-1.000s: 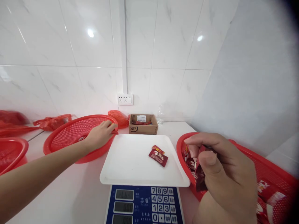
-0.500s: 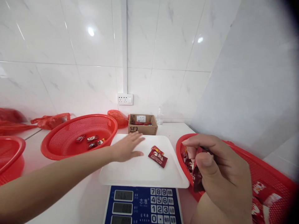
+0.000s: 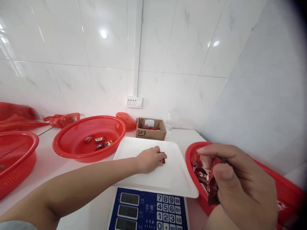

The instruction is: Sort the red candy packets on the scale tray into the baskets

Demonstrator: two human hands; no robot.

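Observation:
On the white tray (image 3: 134, 179) of a digital scale (image 3: 148, 204), my left hand (image 3: 148, 160) is closed over small dark red wrapped packets (image 3: 163, 160). Only a corner of them shows past the fingertips. Close to the camera at the right, my right hand (image 3: 247, 182) pinches dark red wrapped packets (image 3: 213, 188) between thumb and fingers. How many it holds is hidden by the palm. Below and behind that hand, a red basket (image 3: 190, 156) contains many similar packets (image 3: 201, 175).
Left of the scale stands a red basket (image 3: 72, 155) with several packets inside. Another red basket (image 3: 21, 172) is cut off at the left edge. Behind the tray are a cardboard box (image 3: 153, 134), a clear plastic bottle (image 3: 169, 121) and red plastic bags (image 3: 126, 121) along the wall.
My left hand has moved right across the tray and closed on the packets lying there. My right hand still grips its packets. The view has shifted slightly.

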